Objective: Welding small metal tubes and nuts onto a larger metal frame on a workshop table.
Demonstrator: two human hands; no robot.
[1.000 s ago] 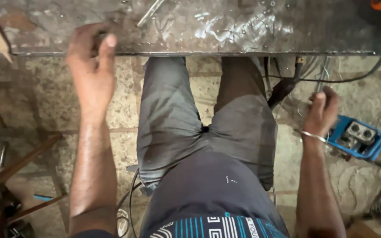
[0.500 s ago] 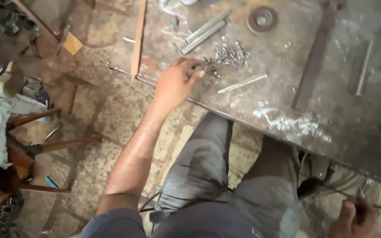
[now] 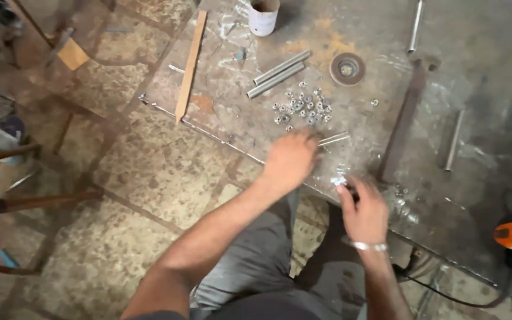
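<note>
At the table edge (image 3: 208, 127), both hands (image 3: 291, 160) work.

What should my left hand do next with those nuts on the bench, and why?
Probably reach a little further forward to the nuts. The left hand rests on the bench just short of them, beside a short rod, while the right hand pinches a small shiny piece at the near edge.
</note>
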